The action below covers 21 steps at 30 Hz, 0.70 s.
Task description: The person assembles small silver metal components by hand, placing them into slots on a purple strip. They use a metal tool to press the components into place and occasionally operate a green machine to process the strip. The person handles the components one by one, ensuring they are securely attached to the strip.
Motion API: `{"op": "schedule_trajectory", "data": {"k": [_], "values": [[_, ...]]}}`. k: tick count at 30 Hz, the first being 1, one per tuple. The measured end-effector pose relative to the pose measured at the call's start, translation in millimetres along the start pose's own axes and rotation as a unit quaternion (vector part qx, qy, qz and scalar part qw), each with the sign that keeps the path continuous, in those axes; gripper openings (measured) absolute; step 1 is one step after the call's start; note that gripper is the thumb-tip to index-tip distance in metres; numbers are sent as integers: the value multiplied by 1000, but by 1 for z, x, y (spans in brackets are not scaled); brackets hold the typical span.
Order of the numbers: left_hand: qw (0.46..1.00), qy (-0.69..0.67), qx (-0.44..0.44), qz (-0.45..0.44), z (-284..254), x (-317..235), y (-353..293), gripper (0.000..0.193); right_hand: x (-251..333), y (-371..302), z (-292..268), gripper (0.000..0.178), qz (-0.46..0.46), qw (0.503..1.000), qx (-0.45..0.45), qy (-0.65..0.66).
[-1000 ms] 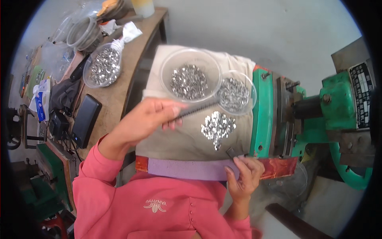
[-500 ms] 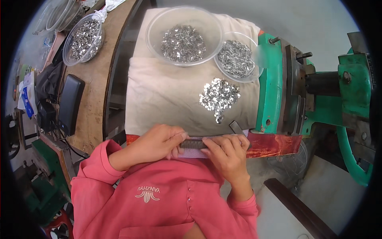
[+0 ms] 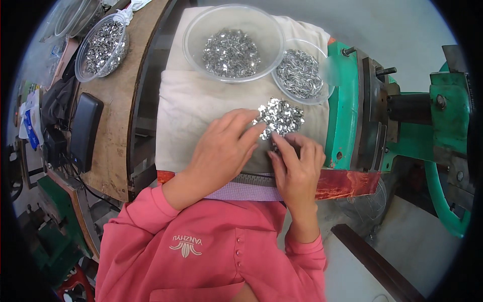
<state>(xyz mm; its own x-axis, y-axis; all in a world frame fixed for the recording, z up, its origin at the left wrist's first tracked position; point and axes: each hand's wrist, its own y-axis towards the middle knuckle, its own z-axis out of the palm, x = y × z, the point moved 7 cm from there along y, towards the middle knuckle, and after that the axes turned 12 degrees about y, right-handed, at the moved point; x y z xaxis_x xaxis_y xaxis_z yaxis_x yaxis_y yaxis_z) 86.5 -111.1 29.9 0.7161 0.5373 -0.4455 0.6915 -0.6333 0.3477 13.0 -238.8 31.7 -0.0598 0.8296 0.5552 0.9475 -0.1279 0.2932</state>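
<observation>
Glinting metal pieces, touching both hands

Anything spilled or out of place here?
Only the pile of small silver pieces stands out: it lies loose on the beige cloth, outside the large clear bowl. Left hand and right hand are at it, so probably no spill.

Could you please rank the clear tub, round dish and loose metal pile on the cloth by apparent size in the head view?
1. Clear tub
2. Round dish
3. Loose metal pile, partly hidden
</observation>
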Motion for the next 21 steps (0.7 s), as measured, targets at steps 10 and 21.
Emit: {"op": "schedule_trajectory", "data": {"k": [10, 21], "values": [[997, -21, 70, -12, -6, 10, -25, 29, 0, -10, -2, 25, 12, 999, 29, 18], [995, -49, 37, -79, -8, 26, -31, 18, 14, 7, 17, 20, -41, 997, 47, 48]]}}
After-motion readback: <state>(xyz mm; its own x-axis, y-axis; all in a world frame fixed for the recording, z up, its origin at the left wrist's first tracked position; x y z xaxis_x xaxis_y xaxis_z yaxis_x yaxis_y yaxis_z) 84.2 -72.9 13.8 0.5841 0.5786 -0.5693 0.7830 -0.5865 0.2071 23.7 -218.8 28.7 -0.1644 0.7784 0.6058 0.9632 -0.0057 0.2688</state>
